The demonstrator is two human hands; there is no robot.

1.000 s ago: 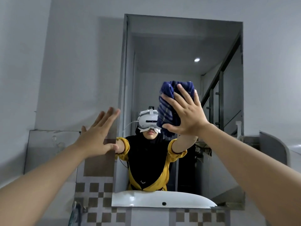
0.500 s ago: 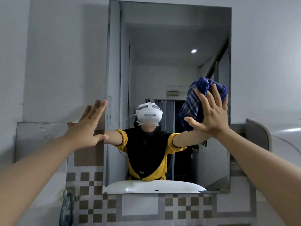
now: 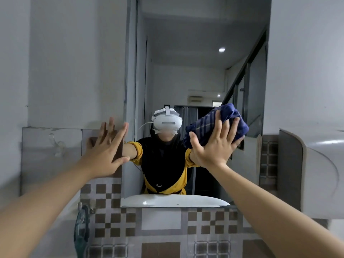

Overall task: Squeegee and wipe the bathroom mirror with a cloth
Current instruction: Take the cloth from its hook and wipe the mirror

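The bathroom mirror [image 3: 201,75] hangs on the pale wall above a band of brown-and-white checkered tiles [image 3: 111,226], its glass running tall from the top of the view down to where a white basin [image 3: 173,201] shows reflected along its bottom edge. Against the right half of that glass, at about mid-height, sits the bunched blue plaid cloth [image 3: 210,121] — the right hand [image 3: 214,146] presses it flat to the mirror, fingers straight and spread over the wad, thumb out to the side, nothing curled round the fabric. The left hand [image 3: 109,149] is open too, fingers straight and close together, braced at the mirror's left edge where glass meets a brown wall tile [image 3: 93,144]; whether the palm bears on glass or tile I cannot tell. No squeegee is in view, so this looks like the wiping step, with the upper glass well above the cloth likely not yet reached.

The risks I see from here: with only a flat palm holding it, the cloth could slide out from under the hand and drop toward the basin if pressure eases on a downward pass. The bracing hand may leave prints on the glass edge — and a hard lean could stress the mirror's fixing
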